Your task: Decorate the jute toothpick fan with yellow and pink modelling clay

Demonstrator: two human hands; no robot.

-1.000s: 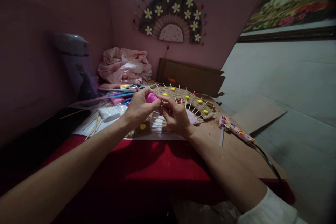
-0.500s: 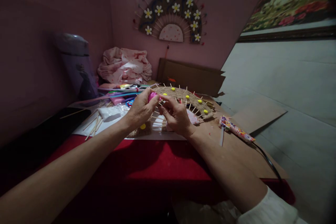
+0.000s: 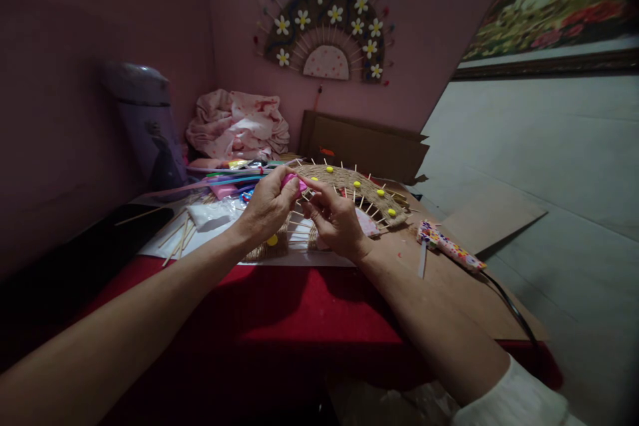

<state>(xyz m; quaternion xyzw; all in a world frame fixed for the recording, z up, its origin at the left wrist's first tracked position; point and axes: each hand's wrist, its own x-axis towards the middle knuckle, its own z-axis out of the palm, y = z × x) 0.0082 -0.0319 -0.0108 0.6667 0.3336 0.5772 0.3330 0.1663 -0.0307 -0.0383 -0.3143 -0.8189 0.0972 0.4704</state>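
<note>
A bright pink lump that looks like modelling clay (image 3: 294, 184) is pinched between the thumb and fingers of my left hand (image 3: 269, 203). My right hand (image 3: 335, 216) meets it from the right, its index fingertip at the lump's edge. The right thumb and fingers are drawn together; whatever lies between them is too small to make out. Beneath and behind both hands lies a half-round twine fan (image 3: 344, 180) with thin sticks poking out and yellow dots on the weave. My hands cover part of its middle.
A flowered glue gun (image 3: 452, 246) with a black cord lies on brown board at the right. Loose sticks (image 3: 182, 239) and a plastic bag (image 3: 212, 213) are to the left. Behind stand a purple bottle (image 3: 152, 126), crumpled pink cloth (image 3: 239, 123) and cardboard (image 3: 367, 143). A flowered fan (image 3: 324, 30) hangs above.
My right index finger has shifted slightly against the pink clay, and more of the lump shows. Both hands otherwise keep their places.
</note>
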